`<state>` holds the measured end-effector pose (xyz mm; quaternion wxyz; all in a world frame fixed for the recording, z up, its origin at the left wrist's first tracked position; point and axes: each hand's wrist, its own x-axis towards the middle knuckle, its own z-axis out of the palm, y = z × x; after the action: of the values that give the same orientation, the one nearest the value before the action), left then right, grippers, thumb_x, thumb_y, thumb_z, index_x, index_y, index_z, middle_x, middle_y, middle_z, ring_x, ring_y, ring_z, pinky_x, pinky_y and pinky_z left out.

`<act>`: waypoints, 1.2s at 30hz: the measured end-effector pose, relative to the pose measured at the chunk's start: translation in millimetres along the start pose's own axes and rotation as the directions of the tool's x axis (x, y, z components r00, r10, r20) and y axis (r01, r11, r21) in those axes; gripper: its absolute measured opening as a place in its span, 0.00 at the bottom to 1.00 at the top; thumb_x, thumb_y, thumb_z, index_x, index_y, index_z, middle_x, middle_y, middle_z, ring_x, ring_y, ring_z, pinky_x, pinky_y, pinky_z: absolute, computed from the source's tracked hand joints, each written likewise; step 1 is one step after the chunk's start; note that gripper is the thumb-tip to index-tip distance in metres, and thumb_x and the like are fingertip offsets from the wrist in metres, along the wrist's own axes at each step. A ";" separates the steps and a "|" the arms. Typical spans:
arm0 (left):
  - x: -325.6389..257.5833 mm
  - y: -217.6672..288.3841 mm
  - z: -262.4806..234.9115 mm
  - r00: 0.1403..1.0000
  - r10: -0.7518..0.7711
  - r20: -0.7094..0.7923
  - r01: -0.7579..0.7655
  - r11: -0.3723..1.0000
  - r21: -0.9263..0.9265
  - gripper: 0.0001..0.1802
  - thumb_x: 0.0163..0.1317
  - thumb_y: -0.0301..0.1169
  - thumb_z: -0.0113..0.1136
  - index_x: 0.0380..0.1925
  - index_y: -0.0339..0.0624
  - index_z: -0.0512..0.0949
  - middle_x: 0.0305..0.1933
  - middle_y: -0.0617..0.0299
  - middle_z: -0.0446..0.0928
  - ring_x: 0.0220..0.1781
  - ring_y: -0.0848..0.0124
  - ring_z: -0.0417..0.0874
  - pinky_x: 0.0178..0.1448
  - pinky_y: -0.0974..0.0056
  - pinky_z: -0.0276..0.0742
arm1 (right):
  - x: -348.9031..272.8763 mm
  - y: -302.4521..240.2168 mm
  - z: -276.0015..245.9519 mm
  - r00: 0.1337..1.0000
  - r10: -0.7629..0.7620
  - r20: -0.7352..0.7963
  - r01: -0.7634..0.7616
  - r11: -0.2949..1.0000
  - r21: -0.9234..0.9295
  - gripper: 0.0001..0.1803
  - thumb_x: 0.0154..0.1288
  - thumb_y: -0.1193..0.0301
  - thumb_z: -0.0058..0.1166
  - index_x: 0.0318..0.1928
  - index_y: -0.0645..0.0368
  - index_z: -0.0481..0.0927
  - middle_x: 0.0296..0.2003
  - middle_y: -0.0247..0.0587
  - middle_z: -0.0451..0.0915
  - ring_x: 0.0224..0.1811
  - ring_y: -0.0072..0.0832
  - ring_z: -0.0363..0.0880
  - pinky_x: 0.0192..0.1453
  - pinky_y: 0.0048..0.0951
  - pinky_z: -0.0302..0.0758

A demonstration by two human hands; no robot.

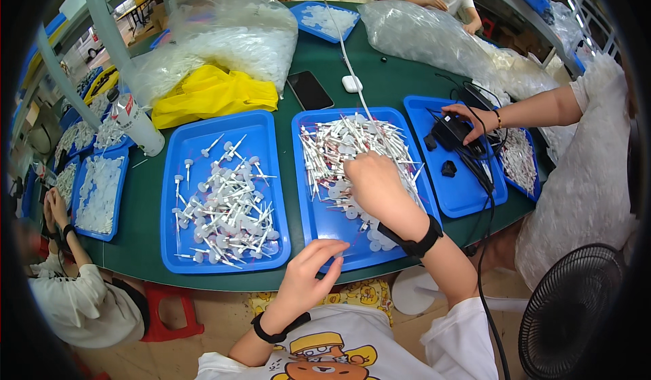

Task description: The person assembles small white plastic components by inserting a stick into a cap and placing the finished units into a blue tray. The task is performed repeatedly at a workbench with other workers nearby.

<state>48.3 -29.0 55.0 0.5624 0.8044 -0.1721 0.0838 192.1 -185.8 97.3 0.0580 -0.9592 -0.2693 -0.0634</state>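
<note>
My right hand (377, 184) reaches into the middle blue tray (325, 228), its fingers curled down into a heap of thin white sticks (324, 153). Its fingertips are hidden, so what they pinch cannot be made out. At that tray's front edge is my left hand (313, 270), thumb and forefinger brought near each other. Something small and translucent seems to show at their tips, too small to name. Pale round discs (381, 239) lie in the front of the same tray. The left blue tray (178, 254) holds a pile of white sticks with discs on them (227, 210).
Behind the trays are a phone (310, 91), a white case (352, 84), a yellow bag (215, 100) and a bottle (137, 123). A co-worker's hand (471, 121) handles a black adapter (449, 133) over the right blue tray (456, 201). A black fan (573, 312) stands at right.
</note>
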 end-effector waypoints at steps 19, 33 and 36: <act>-1.3 13.1 -2.0 0.985 -0.167 -0.052 0.141 0.932 -0.333 0.15 0.61 0.17 0.60 0.50 0.31 0.80 0.50 0.52 0.78 0.47 0.67 0.83 0.52 0.66 0.79 | -93.6 -40.2 -56.7 0.945 0.179 -0.274 0.108 0.622 0.776 0.10 0.60 0.85 0.58 0.43 0.66 0.80 0.42 0.47 0.83 0.45 0.37 0.83 0.47 0.32 0.79; -4.9 22.9 12.4 0.887 -0.426 0.180 0.380 0.450 -0.808 0.12 0.69 0.26 0.50 0.48 0.30 0.71 0.48 0.52 0.77 0.47 0.67 0.79 0.53 0.63 0.74 | -147.7 -59.0 -9.5 0.903 0.381 -0.201 0.243 -0.065 0.968 0.10 0.71 0.88 0.42 0.50 0.70 0.71 0.50 0.53 0.72 0.54 0.43 0.80 0.59 0.43 0.82; -2.7 25.1 15.4 0.873 -0.422 0.244 0.413 0.374 -0.830 0.12 0.70 0.33 0.46 0.45 0.35 0.70 0.42 0.57 0.76 0.40 0.72 0.72 0.47 0.66 0.68 | -149.8 -58.3 -3.9 0.920 0.357 -0.161 0.208 -0.096 0.973 0.10 0.71 0.88 0.41 0.50 0.70 0.71 0.50 0.54 0.72 0.55 0.44 0.79 0.60 0.45 0.82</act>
<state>35.6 -50.6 70.7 0.8898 0.4288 0.0209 -0.1547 34.3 -213.3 82.8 0.8005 -0.5789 -0.1537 -0.0222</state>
